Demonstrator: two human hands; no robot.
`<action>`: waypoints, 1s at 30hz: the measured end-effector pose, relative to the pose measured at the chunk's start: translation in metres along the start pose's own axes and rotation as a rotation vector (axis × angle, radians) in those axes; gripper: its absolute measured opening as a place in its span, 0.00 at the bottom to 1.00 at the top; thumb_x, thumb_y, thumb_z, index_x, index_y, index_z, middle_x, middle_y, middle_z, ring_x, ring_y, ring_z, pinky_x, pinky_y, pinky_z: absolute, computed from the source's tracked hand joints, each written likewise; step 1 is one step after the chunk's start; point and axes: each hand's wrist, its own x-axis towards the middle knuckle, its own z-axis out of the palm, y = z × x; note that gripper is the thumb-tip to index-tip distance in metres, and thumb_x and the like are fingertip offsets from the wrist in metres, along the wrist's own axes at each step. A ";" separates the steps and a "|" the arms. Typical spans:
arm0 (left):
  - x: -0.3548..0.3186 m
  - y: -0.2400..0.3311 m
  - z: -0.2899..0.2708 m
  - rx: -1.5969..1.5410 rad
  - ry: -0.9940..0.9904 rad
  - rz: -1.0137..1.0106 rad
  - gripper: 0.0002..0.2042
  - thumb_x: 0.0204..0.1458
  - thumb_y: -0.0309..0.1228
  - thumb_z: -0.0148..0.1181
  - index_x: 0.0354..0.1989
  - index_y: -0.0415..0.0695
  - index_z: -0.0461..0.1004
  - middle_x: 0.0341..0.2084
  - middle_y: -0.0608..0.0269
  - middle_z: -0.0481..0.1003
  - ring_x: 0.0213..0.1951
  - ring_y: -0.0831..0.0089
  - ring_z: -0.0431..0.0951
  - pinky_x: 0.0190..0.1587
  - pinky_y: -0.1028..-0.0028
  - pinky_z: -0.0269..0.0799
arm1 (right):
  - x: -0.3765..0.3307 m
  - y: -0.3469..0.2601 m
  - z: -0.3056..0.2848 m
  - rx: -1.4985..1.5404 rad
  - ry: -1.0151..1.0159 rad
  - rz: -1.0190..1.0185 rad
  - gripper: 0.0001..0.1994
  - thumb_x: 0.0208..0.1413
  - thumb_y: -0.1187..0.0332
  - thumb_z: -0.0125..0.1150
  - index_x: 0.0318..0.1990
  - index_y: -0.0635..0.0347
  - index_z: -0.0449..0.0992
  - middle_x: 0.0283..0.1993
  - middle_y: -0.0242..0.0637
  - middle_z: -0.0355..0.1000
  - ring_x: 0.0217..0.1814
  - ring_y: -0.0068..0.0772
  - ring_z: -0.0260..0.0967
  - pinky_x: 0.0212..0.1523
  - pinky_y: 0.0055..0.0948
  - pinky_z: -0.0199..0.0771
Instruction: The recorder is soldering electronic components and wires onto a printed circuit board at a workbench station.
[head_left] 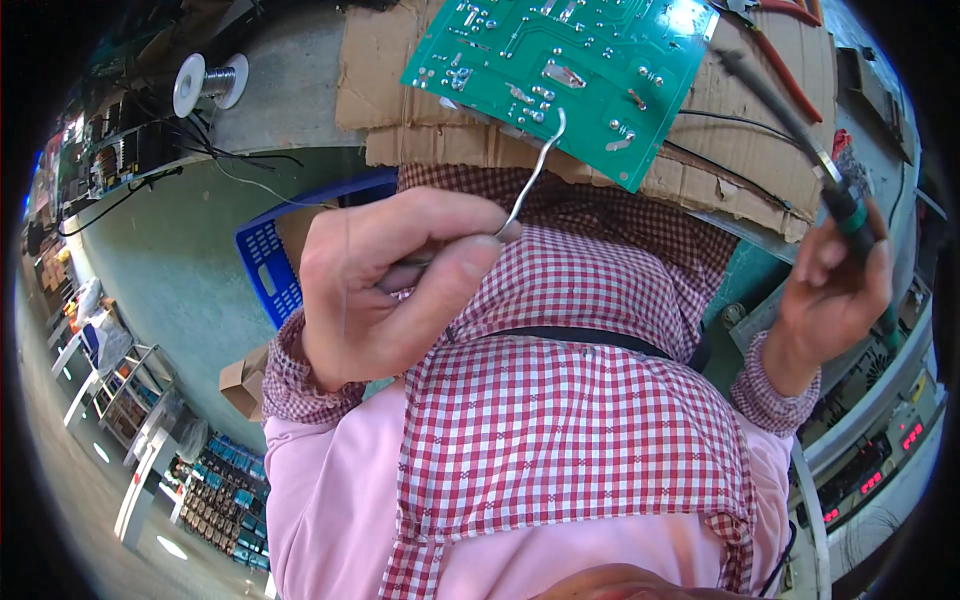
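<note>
Left hand (pixel 395 285): pinching one solder wire (pixel 533 175);
Right hand (pixel 838 285): gripping one soldering iron (pixel 800 130);
Circuit boards: one green board (pixel 565 70), on cardboard (pixel 740 150)

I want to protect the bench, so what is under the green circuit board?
Under the green circuit board lie sheets of brown cardboard, showing past its edges, on a grey bench. Whatever sits directly beneath the board's middle is covered.

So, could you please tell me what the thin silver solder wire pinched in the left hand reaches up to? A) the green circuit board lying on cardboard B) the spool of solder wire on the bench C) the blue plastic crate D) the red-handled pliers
A: the thin silver solder wire, pinched in the left hand, curves up and its tip meets the green circuit board lying on the brown cardboard sheet.
</note>
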 end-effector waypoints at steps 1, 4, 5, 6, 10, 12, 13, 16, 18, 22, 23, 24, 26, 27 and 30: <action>0.002 -0.002 0.002 0.014 0.003 -0.004 0.05 0.48 0.18 0.57 0.34 0.35 0.76 0.22 0.64 0.75 0.20 0.87 0.69 0.21 0.86 0.61 | -0.008 0.006 0.009 0.006 -0.009 0.010 0.25 0.57 0.57 0.43 0.50 0.73 0.67 0.22 0.41 0.66 0.18 0.24 0.57 0.18 0.20 0.60; 0.009 -0.003 0.008 0.005 0.021 -0.045 0.05 0.48 0.21 0.56 0.33 0.35 0.76 0.20 0.67 0.73 0.18 0.89 0.63 0.20 0.86 0.54 | -0.023 0.011 0.025 -0.094 -0.039 -0.047 0.23 0.57 0.58 0.44 0.48 0.72 0.68 0.18 0.41 0.65 0.14 0.25 0.59 0.14 0.21 0.61; 0.011 -0.004 0.009 -0.005 0.051 -0.083 0.06 0.49 0.22 0.56 0.33 0.34 0.76 0.18 0.70 0.71 0.15 0.91 0.58 0.18 0.86 0.48 | -0.025 0.012 0.025 -0.096 -0.038 -0.043 0.23 0.57 0.58 0.44 0.48 0.72 0.68 0.18 0.41 0.65 0.14 0.25 0.59 0.14 0.21 0.61; 0.014 -0.006 0.007 0.012 0.020 -0.028 0.06 0.49 0.22 0.56 0.33 0.34 0.76 0.19 0.69 0.73 0.15 0.91 0.58 0.18 0.86 0.48 | -0.026 0.013 0.025 -0.123 -0.073 -0.062 0.23 0.57 0.58 0.45 0.48 0.72 0.68 0.18 0.41 0.66 0.14 0.25 0.60 0.15 0.21 0.61; 0.017 -0.009 0.008 -0.005 0.000 -0.028 0.06 0.49 0.23 0.56 0.34 0.34 0.76 0.22 0.67 0.75 0.15 0.91 0.58 0.18 0.86 0.49 | -0.026 0.014 0.028 -0.139 -0.125 -0.084 0.23 0.57 0.58 0.45 0.47 0.72 0.68 0.20 0.43 0.67 0.14 0.26 0.62 0.16 0.20 0.63; 0.018 -0.013 0.008 0.002 0.012 0.010 0.06 0.49 0.23 0.56 0.34 0.34 0.76 0.24 0.66 0.76 0.15 0.90 0.59 0.18 0.87 0.50 | -0.025 0.015 0.027 -0.140 -0.134 -0.083 0.22 0.57 0.58 0.45 0.47 0.72 0.68 0.20 0.44 0.67 0.14 0.26 0.62 0.16 0.20 0.63; 0.018 -0.013 0.008 0.001 0.011 0.006 0.06 0.49 0.23 0.56 0.34 0.34 0.76 0.24 0.66 0.76 0.15 0.90 0.59 0.18 0.87 0.50 | -0.024 0.016 0.025 -0.140 -0.146 -0.073 0.22 0.57 0.58 0.45 0.47 0.72 0.68 0.20 0.44 0.68 0.15 0.26 0.62 0.16 0.20 0.63; 0.019 -0.012 0.007 -0.010 0.001 -0.041 0.06 0.49 0.23 0.55 0.34 0.34 0.76 0.25 0.65 0.76 0.15 0.90 0.60 0.18 0.87 0.51 | -0.021 0.015 0.024 -0.132 -0.161 -0.062 0.22 0.57 0.58 0.45 0.47 0.72 0.68 0.21 0.45 0.68 0.15 0.27 0.63 0.16 0.20 0.62; 0.019 -0.014 0.006 -0.007 0.001 -0.033 0.06 0.49 0.23 0.56 0.34 0.34 0.76 0.23 0.65 0.76 0.16 0.90 0.60 0.18 0.87 0.51 | -0.020 0.015 0.025 -0.121 -0.166 -0.061 0.22 0.56 0.58 0.46 0.47 0.72 0.68 0.21 0.45 0.68 0.15 0.27 0.64 0.16 0.19 0.62; 0.022 -0.013 0.005 -0.005 -0.012 -0.013 0.06 0.50 0.23 0.56 0.34 0.33 0.76 0.21 0.66 0.75 0.16 0.90 0.60 0.19 0.87 0.51 | -0.018 0.012 0.024 -0.164 -0.136 -0.032 0.23 0.55 0.58 0.47 0.47 0.73 0.68 0.21 0.44 0.69 0.16 0.27 0.64 0.16 0.19 0.62; 0.022 -0.013 0.005 -0.002 -0.009 -0.021 0.06 0.50 0.23 0.56 0.34 0.33 0.76 0.21 0.66 0.74 0.16 0.89 0.60 0.19 0.86 0.51 | -0.017 0.012 0.023 -0.162 -0.134 -0.024 0.24 0.55 0.57 0.47 0.47 0.74 0.67 0.21 0.43 0.69 0.16 0.27 0.64 0.16 0.18 0.62; 0.022 -0.013 0.005 0.001 -0.006 -0.030 0.07 0.50 0.23 0.56 0.34 0.33 0.76 0.20 0.67 0.74 0.16 0.89 0.60 0.18 0.86 0.51 | -0.018 0.010 0.024 -0.163 -0.133 -0.023 0.24 0.55 0.57 0.47 0.47 0.74 0.67 0.21 0.43 0.69 0.16 0.27 0.64 0.16 0.18 0.62; 0.023 -0.013 0.005 -0.002 -0.011 -0.038 0.06 0.50 0.23 0.56 0.34 0.33 0.76 0.20 0.67 0.74 0.16 0.89 0.60 0.18 0.86 0.51 | -0.018 0.005 0.027 -0.229 -0.083 0.036 0.26 0.53 0.56 0.50 0.47 0.75 0.67 0.21 0.42 0.68 0.17 0.26 0.64 0.17 0.18 0.62; 0.023 -0.013 0.005 -0.005 -0.014 -0.046 0.06 0.50 0.23 0.56 0.33 0.33 0.76 0.20 0.67 0.74 0.15 0.89 0.60 0.18 0.86 0.51 | -0.017 0.005 0.026 -0.229 -0.082 0.038 0.26 0.53 0.56 0.50 0.47 0.75 0.67 0.21 0.42 0.68 0.17 0.26 0.64 0.17 0.18 0.62; 0.024 -0.012 0.005 -0.018 -0.030 -0.075 0.06 0.50 0.23 0.56 0.33 0.33 0.76 0.21 0.66 0.74 0.15 0.89 0.61 0.19 0.86 0.51 | -0.012 0.004 0.023 -0.266 -0.132 0.036 0.27 0.51 0.55 0.53 0.47 0.76 0.67 0.22 0.42 0.67 0.17 0.25 0.64 0.17 0.18 0.62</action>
